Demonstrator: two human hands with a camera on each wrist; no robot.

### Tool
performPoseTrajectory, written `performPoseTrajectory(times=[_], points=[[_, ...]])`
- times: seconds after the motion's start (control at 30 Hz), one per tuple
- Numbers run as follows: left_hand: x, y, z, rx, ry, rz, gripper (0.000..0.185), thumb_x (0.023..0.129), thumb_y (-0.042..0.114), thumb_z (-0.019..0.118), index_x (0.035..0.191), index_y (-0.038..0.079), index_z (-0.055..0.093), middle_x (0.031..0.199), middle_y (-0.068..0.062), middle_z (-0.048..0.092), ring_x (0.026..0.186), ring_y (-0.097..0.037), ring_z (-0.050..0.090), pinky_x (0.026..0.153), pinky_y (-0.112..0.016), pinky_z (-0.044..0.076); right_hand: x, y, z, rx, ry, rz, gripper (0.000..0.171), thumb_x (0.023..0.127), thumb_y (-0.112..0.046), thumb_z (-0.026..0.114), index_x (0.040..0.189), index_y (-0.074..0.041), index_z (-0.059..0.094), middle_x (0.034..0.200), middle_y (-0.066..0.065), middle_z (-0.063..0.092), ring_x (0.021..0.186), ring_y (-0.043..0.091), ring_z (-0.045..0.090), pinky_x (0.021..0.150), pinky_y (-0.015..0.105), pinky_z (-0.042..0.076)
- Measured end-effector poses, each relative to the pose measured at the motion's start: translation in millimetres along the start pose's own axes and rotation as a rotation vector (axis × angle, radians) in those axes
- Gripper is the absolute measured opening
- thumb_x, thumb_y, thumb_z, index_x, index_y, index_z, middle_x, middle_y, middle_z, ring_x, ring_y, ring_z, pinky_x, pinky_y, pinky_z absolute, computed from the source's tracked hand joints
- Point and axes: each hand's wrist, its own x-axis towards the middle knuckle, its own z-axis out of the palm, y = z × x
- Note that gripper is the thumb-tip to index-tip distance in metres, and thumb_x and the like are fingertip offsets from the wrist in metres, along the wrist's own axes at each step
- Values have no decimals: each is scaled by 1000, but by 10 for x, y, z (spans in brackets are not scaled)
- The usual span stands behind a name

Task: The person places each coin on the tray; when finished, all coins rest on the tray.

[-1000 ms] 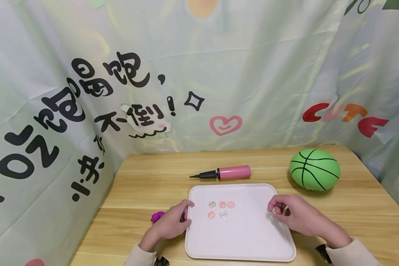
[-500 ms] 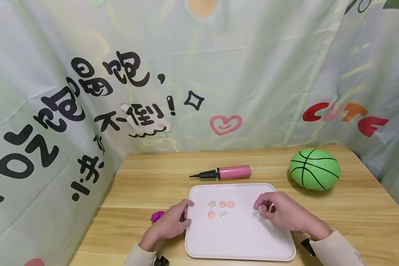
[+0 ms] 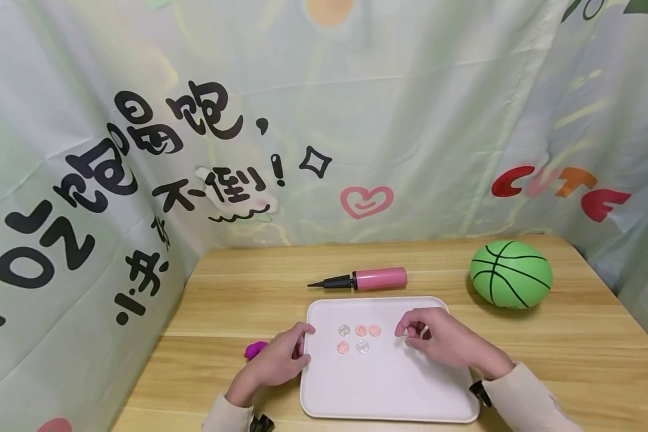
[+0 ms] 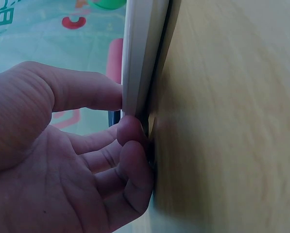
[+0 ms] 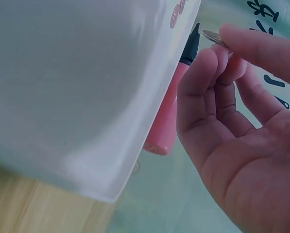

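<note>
My right hand [image 3: 440, 339] pinches a small silvery coin [image 5: 213, 37] by its edge between thumb and fingertips, above the right part of a white tray [image 3: 389, 390]. To the left on the tray lie several coins in two rows: a silvery coin [image 3: 344, 330] and two copper-coloured ones above, a copper-coloured coin [image 3: 342, 347] and a silvery coin [image 3: 362, 347] below. My left hand [image 3: 281, 357] grips the tray's left edge; in the left wrist view the thumb lies on one side of the rim [image 4: 137, 63], with curled fingers at the other.
Behind the tray lies a pink hand pump [image 3: 380, 278] with a black nozzle, pointing left. A green ball [image 3: 511, 275] with black lines sits at the back right of the wooden table [image 3: 237, 282]. Beside my left hand is a small purple object [image 3: 255, 350]. A printed cloth hangs behind.
My right hand has moved left from the tray's right edge to over the tray, with the coin in its fingers. The left hand and the coins on the tray have stayed put.
</note>
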Motion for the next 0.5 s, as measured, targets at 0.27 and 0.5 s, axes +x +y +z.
performPoseTrajectory(times=[0.27,0.5], points=[[-8,2,3,-3,0,-5,46,95,8,66,138,3,51,84,0,54,71,-3,47,66,-19,41,92,15,103,2,17,-62,22,86,9,69,95,-10,67,82,-5,57,77,0,52,68,21,49],[-13,14,-6,-11,0,-1,46,95,8,66,138,3,51,84,0,54,71,-2,46,66,-19,41,143,3,195,55,-16,-34,20,87,10,67,95,-8,66,83,0,58,76,2,53,68,19,48]])
